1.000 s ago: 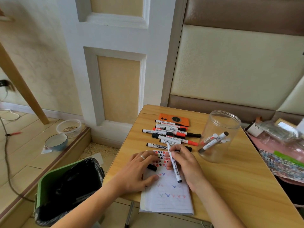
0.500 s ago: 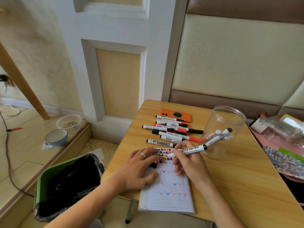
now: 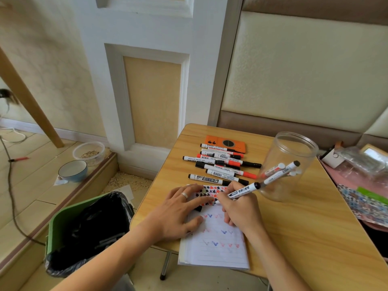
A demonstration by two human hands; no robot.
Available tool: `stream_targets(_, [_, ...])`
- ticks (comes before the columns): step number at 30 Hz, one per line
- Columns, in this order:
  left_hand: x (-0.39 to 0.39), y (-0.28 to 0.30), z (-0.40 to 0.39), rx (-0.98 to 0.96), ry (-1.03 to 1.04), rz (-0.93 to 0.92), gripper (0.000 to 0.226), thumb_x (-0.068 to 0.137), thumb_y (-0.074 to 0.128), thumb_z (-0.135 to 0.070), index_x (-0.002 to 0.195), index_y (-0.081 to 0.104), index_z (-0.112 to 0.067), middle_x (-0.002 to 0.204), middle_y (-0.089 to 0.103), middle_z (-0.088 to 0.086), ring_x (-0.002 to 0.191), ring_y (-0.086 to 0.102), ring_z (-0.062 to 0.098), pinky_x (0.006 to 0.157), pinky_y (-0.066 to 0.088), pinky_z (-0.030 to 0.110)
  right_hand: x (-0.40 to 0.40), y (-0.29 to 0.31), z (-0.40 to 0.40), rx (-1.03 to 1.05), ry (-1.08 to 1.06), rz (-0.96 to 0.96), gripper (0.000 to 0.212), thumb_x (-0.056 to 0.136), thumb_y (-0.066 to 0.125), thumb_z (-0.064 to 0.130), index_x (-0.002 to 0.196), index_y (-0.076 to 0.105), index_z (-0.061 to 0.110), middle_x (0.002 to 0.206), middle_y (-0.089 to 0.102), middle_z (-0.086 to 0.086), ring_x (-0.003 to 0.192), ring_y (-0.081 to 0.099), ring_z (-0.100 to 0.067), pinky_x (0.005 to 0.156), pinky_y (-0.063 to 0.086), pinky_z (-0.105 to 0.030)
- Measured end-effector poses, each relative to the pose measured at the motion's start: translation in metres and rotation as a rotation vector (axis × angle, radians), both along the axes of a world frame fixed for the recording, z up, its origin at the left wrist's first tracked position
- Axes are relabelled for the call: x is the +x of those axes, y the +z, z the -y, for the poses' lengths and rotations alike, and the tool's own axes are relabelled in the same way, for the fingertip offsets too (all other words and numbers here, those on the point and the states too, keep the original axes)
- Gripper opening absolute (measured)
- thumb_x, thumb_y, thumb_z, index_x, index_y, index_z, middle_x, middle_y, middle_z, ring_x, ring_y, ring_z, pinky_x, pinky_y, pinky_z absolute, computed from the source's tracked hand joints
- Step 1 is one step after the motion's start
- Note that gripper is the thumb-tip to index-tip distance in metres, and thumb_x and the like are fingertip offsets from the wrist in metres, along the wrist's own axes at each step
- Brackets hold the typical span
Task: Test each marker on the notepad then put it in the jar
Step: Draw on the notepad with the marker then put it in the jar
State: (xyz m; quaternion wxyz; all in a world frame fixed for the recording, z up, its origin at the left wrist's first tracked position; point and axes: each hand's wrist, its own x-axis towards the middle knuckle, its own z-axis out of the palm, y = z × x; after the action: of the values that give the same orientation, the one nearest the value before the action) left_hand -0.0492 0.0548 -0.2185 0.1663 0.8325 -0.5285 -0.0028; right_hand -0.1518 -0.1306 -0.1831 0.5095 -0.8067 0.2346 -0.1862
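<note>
Notepad [image 3: 218,248] at near table edge w/ coloured ticks, left hand [image 3: 178,213] flat on it, fingers spread, right hand [image 3: 239,208] pinching black marker [image 3: 241,191], tip on page, loose markers [image 3: 220,164] beyond, clear jar [image 3: 287,164] right, markers inside

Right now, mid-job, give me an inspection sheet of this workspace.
Surface: wooden table, small, bare at right.
Job's things: notepad with tick marks; held marker, tip on the page; loose markers heaped behind; clear jar upright, open, markers inside.
Clutter: orange case behind the heap.
Hands: left hand flat on the notepad; right hand fingers grip the marker.
Cables: dark cable on the floor.
Surroundings: green bin with black liner; two bowls on the step.
</note>
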Motion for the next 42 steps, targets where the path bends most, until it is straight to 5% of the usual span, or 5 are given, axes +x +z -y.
stream_targets(42, [0.0037,-0.0076,0.0019,-0.040,0.015,0.004,0.059,0.095,0.033,-0.060,0.153,0.027,-0.050,0.164,0.021,-0.011,0.153,0.013,0.011,0.124,0.010,0.039,0.0044,-0.0012,-0.0012,0.006,-0.005,-0.024,0.018,0.092,0.071,0.016,0.081,0.059,0.009,0.052,0.060,-0.011,0.036,0.053,-0.021,0.036,0.036,-0.024])
